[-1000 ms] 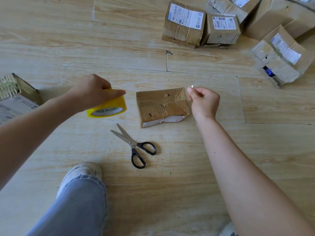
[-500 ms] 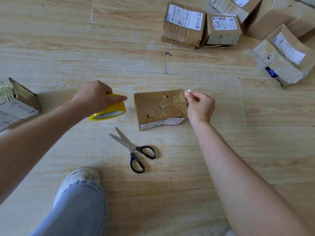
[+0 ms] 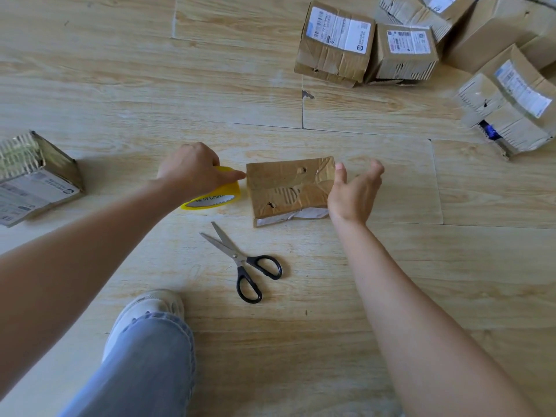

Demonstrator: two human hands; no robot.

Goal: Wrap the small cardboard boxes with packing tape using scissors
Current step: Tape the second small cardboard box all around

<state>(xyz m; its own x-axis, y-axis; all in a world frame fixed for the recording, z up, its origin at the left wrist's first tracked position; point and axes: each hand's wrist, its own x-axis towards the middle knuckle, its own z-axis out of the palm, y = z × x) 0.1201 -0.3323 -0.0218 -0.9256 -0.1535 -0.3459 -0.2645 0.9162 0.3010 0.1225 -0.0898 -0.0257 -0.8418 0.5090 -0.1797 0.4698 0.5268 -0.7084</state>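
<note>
While clamping round yellow tape roll (image 3: 211, 198) in left grip (image 3: 192, 173) beside flat brown cardboard box (image 3: 282, 188), hold tension; smooth across top with released right grip (image 3: 353, 191).

Tape roll (image 3: 215, 195): yellow. Scissors (image 3: 245, 261): black handles, silver blades. Box (image 3: 288, 188): brown. Floor (image 3: 150, 85): pale wood-grain.

r hand (image 3: 353, 194) unpinched, now open by box (image 3: 282, 188) r edge, tape roll (image 3: 232, 190) moved closer to box
</note>
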